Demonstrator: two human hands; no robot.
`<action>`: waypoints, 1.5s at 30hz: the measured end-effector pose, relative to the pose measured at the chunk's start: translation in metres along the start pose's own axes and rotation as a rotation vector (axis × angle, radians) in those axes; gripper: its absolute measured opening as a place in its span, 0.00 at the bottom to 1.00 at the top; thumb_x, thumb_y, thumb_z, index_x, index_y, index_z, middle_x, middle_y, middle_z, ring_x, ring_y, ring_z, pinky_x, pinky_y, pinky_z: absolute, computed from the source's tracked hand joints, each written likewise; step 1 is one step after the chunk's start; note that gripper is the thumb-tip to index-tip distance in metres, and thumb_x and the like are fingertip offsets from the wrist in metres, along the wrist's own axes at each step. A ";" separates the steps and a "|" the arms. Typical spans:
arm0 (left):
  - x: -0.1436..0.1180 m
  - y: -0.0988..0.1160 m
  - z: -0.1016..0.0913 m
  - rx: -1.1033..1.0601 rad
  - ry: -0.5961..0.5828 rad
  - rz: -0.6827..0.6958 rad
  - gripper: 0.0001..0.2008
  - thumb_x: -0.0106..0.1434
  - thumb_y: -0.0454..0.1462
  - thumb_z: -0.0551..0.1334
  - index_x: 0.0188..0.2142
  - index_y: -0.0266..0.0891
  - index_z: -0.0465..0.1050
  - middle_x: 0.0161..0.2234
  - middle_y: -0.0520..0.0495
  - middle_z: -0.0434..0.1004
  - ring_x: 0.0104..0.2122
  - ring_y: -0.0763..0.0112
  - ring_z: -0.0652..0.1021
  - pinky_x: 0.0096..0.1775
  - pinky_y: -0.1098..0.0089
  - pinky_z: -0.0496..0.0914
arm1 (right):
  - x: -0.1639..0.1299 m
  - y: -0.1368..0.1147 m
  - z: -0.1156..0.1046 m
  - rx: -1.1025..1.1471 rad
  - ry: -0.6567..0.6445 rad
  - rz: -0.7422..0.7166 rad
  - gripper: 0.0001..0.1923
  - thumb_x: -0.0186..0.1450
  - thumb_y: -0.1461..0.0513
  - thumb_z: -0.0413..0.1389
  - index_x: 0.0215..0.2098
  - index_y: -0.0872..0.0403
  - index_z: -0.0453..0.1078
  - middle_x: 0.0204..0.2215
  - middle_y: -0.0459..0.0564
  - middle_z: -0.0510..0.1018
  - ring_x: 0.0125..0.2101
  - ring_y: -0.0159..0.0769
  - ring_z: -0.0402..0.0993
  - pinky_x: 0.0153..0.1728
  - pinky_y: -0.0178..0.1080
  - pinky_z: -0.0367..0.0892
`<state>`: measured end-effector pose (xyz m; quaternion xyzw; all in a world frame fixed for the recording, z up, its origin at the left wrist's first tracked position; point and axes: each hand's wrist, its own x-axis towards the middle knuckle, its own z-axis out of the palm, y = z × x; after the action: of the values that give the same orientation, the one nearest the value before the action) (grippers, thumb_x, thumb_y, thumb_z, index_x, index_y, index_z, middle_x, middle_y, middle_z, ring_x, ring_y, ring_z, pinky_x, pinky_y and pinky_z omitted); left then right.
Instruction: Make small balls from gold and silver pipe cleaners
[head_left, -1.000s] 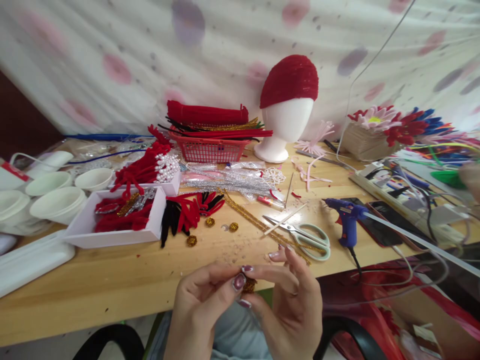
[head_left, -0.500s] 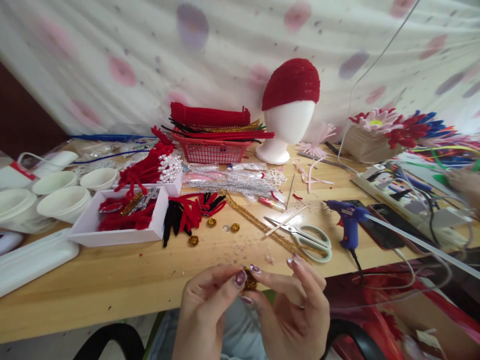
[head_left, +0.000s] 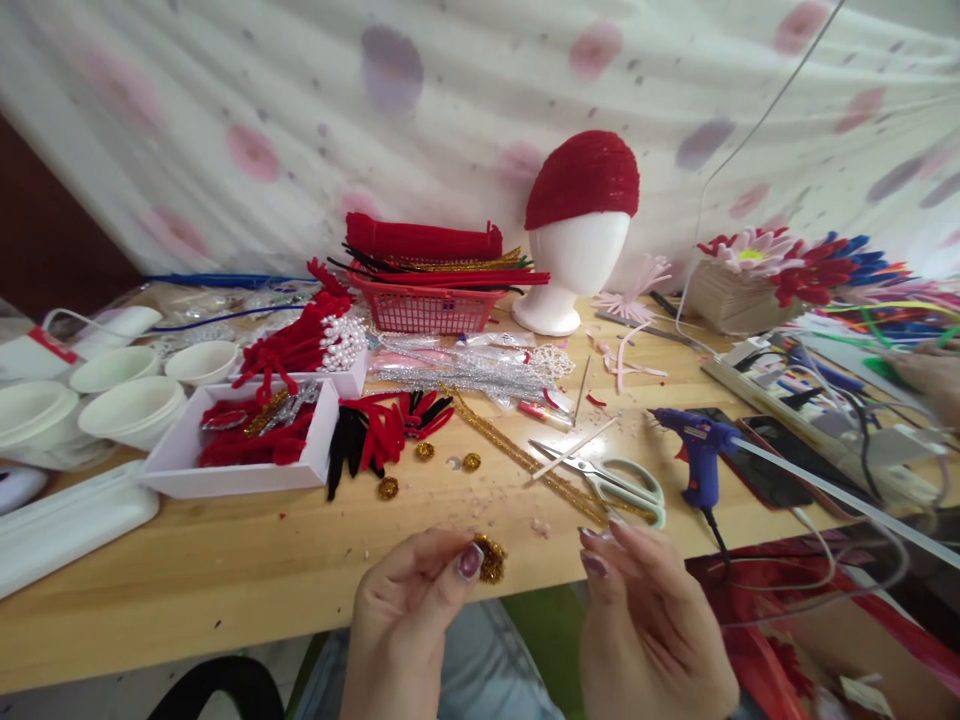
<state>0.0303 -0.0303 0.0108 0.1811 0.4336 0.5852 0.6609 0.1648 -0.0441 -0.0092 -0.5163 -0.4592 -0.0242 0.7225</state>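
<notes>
Gold coil: at the near table edge, pinched at the left hand's fingertips (a small tinsel spiral).
Left hand: closed on the coil, thumb over it.
Right hand: just right of the coil, apart from it, fingers loosely curled, holding nothing.
Scissors: just beyond the right hand.

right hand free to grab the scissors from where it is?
Probably yes. The right hand holds nothing, fingers loosely open, just below the scissors, which lie flat on the table with their handles nearest. Only a gold stem runs under them.
</notes>
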 end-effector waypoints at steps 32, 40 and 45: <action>0.008 0.012 -0.010 -0.060 0.071 0.090 0.12 0.45 0.37 0.78 0.29 0.35 0.82 0.29 0.44 0.85 0.32 0.64 0.83 0.39 0.68 0.78 | 0.009 0.020 0.017 0.035 -0.449 -0.025 0.14 0.69 0.70 0.54 0.47 0.48 0.74 0.33 0.46 0.74 0.35 0.35 0.71 0.35 0.36 0.66; 0.009 0.009 -0.011 -0.120 0.090 0.072 0.14 0.41 0.36 0.80 0.28 0.35 0.82 0.28 0.44 0.85 0.31 0.64 0.84 0.39 0.69 0.77 | 0.001 0.022 0.017 0.023 -0.486 0.018 0.10 0.72 0.66 0.51 0.38 0.49 0.73 0.30 0.44 0.73 0.32 0.33 0.69 0.33 0.34 0.64; 0.009 0.008 -0.011 -0.108 0.088 0.084 0.14 0.41 0.37 0.80 0.28 0.35 0.82 0.28 0.44 0.85 0.30 0.62 0.84 0.38 0.68 0.78 | 0.001 0.022 0.016 -0.010 -0.478 0.032 0.18 0.75 0.63 0.45 0.27 0.51 0.66 0.22 0.41 0.65 0.22 0.30 0.64 0.25 0.34 0.58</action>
<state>0.0165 -0.0231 0.0075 0.1372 0.4219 0.6423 0.6250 0.1663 -0.0208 -0.0233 -0.5183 -0.6088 0.1080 0.5908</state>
